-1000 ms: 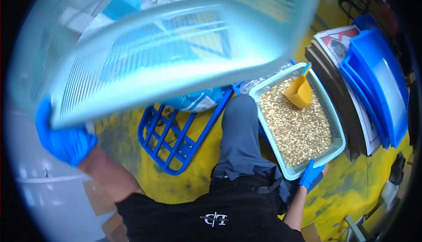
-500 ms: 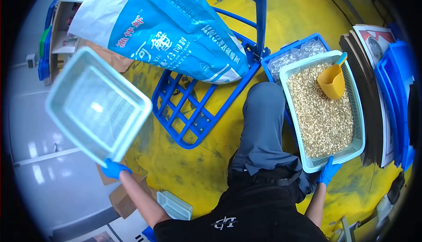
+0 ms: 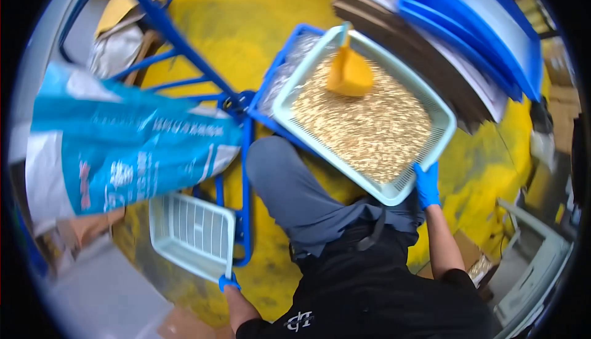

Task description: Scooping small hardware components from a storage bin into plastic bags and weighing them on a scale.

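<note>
My gloved left hand (image 3: pixel 229 282) is closed on the near corner of a pale green plastic basket (image 3: pixel 192 264), which has slatted sides and nothing in it. My gloved right hand (image 3: pixel 427 186) grips the near right corner of a second pale green basket (image 3: pixel 444 122). That one holds a thick layer of small tan pellets (image 3: pixel 375 127). A yellow scoop (image 3: pixel 349 74) lies on the pellets, its handle toward the far rim. Under the full basket is a blue crate (image 3: pixel 263 96) of clear crumpled plastic. Motion blurs the picture.
A large blue and white sack (image 3: pixel 148 148) lies on a blue metal trolley (image 3: pixel 212 71) at left. Stacked flat cardboard (image 3: pixel 425 56) and blue plastic trays (image 3: pixel 468 31) stand at far right. A grey-green frame (image 3: pixel 535 265) is at near right, on the yellow floor (image 3: pixel 271 296).
My head view has turned to the right. The empty basket has come down from the left, closer to the trolley, still in my left hand. My right hand keeps hold of the full basket.
</note>
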Tool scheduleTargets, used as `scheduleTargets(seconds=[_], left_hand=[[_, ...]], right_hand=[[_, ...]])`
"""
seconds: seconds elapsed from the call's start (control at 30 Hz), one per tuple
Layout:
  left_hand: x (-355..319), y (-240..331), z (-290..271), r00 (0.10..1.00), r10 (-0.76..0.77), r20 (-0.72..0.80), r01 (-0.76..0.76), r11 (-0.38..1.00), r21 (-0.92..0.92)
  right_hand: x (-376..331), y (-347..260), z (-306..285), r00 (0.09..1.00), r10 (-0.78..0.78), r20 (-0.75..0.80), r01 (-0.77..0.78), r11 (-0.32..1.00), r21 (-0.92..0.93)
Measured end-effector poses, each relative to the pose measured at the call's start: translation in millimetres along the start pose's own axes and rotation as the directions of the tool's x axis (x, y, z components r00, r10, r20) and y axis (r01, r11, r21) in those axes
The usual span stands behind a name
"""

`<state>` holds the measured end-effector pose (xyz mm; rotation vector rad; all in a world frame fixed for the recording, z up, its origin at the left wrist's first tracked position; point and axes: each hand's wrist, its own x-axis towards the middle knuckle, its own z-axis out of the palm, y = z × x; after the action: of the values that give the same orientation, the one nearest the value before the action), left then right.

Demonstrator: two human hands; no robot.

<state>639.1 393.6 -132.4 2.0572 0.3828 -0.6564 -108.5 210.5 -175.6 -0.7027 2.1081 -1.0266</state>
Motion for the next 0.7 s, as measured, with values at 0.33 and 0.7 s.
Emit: scheduleTargets(seconds=[0.33, 0.7], left_hand=[[-96.4, 111.6, 134.1, 0.1, 0.986, 0.135, -0.494, -0.068, 0.867], [-416.6, 118.7, 437.8, -0.329, 0.7, 0.633, -0.86, 0.054, -0.507]], right_hand=[[0.8, -152.3, -22.2, 0.944, -0.196, -0.264, 0.2, 0.98, -0.012], [92.8, -252.5, 142.6, 1.0, -0.008, -0.005, 0.005, 0.931, -0.364]])
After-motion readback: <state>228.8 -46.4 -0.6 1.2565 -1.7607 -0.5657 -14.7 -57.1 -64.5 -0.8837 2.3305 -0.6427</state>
